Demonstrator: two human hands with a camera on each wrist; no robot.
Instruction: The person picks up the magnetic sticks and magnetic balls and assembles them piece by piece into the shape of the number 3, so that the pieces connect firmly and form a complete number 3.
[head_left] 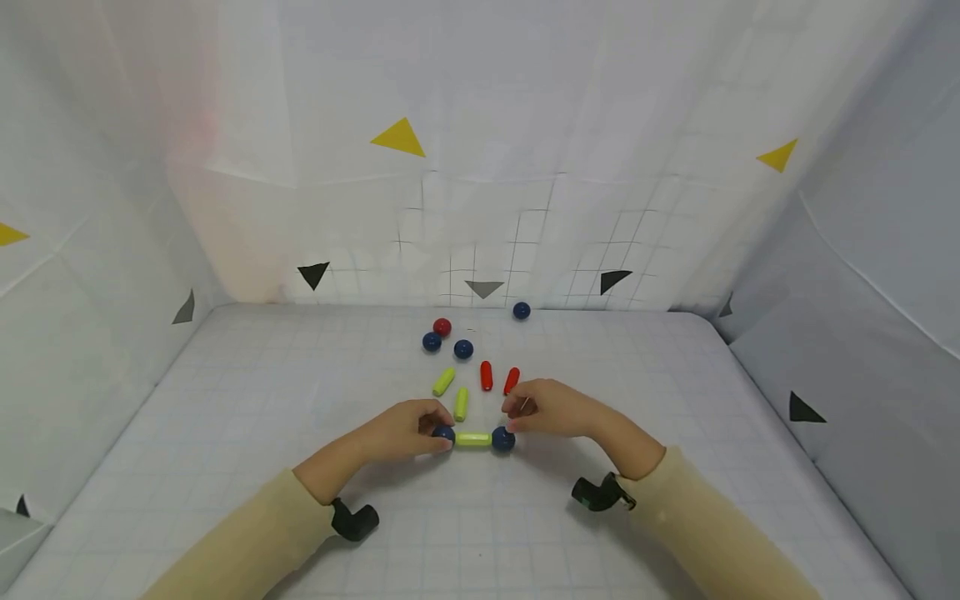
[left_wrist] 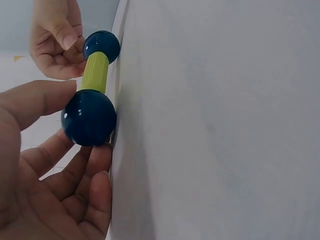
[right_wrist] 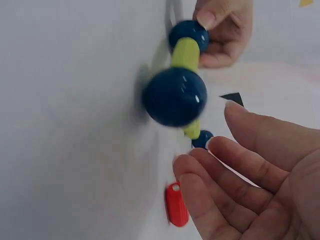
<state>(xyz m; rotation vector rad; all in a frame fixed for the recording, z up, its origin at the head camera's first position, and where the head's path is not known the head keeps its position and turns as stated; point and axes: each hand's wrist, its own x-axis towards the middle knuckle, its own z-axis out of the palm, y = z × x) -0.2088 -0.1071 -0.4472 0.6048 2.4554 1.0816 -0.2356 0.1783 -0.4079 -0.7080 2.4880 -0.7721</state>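
A yellow-green rod (head_left: 472, 439) joins two dark blue balls in a dumbbell shape, lying left to right on the table. My left hand (head_left: 405, 429) pinches the left ball (left_wrist: 89, 117) between thumb and fingers. Beside the right ball (right_wrist: 175, 97) is my right hand (head_left: 551, 408), its fingers loosely bent; in the right wrist view a gap shows between them and the ball. Just beyond the dumbbell lie two loose yellow-green rods (head_left: 461, 404) and two red rods (head_left: 487, 376), one of the red ones close to my right fingers.
Farther back sit a red ball (head_left: 442, 327) and several blue balls, one blue ball (head_left: 522, 311) standing near the table's back edge. White cloth walls (head_left: 480, 100) with yellow, black and grey triangles rise around the white gridded table (head_left: 247, 400).
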